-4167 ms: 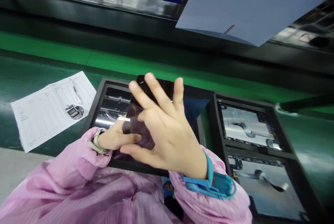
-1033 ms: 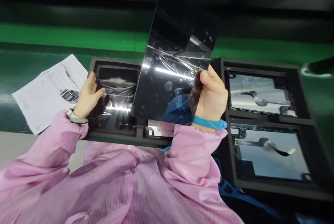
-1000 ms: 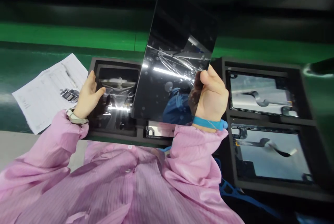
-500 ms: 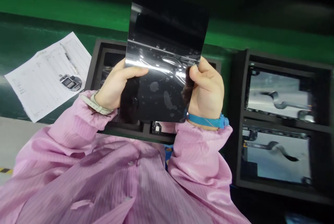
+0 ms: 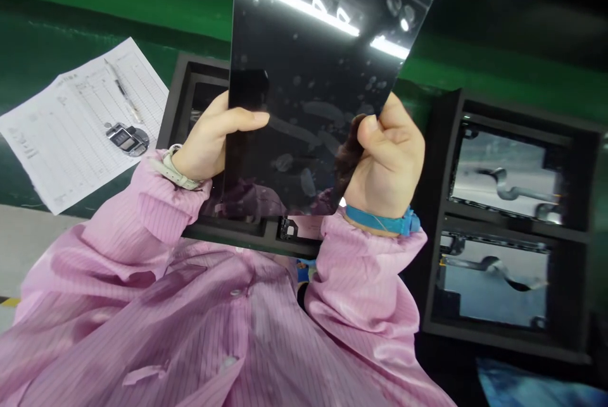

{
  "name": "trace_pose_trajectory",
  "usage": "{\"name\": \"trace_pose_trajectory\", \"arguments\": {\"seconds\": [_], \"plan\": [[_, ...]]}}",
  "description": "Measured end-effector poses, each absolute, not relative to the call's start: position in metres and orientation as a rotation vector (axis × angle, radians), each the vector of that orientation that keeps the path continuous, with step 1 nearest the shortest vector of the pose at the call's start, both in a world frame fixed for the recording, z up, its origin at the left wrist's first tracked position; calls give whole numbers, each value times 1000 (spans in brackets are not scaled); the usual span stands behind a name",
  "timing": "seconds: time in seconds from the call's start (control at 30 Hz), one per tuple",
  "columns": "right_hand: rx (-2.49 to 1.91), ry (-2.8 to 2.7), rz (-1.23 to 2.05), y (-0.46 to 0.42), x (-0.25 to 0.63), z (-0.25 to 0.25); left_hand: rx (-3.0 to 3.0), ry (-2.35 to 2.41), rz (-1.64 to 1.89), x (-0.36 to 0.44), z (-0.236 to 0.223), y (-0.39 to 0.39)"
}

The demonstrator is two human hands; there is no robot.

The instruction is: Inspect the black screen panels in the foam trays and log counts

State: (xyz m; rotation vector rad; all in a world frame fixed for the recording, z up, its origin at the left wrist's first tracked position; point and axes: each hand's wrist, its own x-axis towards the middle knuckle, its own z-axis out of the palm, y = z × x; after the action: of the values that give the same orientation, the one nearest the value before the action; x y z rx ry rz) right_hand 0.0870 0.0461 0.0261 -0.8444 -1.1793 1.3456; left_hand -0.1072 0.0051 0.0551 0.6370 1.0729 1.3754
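Note:
Both hands hold up a glossy black screen panel (image 5: 294, 97), whose front mirrors the ceiling lights and carries spots and smudges. At its left edge my left hand (image 5: 209, 135) is closed, thumb flat on the front and fingers hidden behind. My right hand (image 5: 392, 154) grips the right edge, its thumb also on the front. The panel's far end runs out of the top of the view. Beneath it lies a black compartment tray (image 5: 173, 103), mostly covered; a pinkish part (image 5: 306, 228) shows in one of its compartments.
On the right a second black tray (image 5: 441, 217) holds two silvery panels (image 5: 506, 166) with curled flat cables. A printed sheet (image 5: 52, 141) on the green bench at left bears a pen (image 5: 124, 93) and a small counter-like device (image 5: 127, 140). A bluish glossy thing (image 5: 532, 388) sits at bottom right.
The panel has tilted, its far end coming up toward me and looking larger. The light reflections have slid up its surface. Both hands keep their hold; the right has shifted slightly rightward.

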Motion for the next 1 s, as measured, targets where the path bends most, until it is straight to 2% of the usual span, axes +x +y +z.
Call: {"name": "trace_pose_trajectory", "arguments": {"seconds": [0.17,0.4,0.67,1.0], "plan": [[-845,-1140,1382,47,81,26,562,1102,1301,-111,49,9],[-952,-1139,1358,46,78,27,489,1159,1421,-113,39,8],[-935,-1043,1502,44,81,26,377,1113,1330,-116,51,8],[-900,-1058,1603,40,88,34,315,1063,1433,-122,57,9]]}}
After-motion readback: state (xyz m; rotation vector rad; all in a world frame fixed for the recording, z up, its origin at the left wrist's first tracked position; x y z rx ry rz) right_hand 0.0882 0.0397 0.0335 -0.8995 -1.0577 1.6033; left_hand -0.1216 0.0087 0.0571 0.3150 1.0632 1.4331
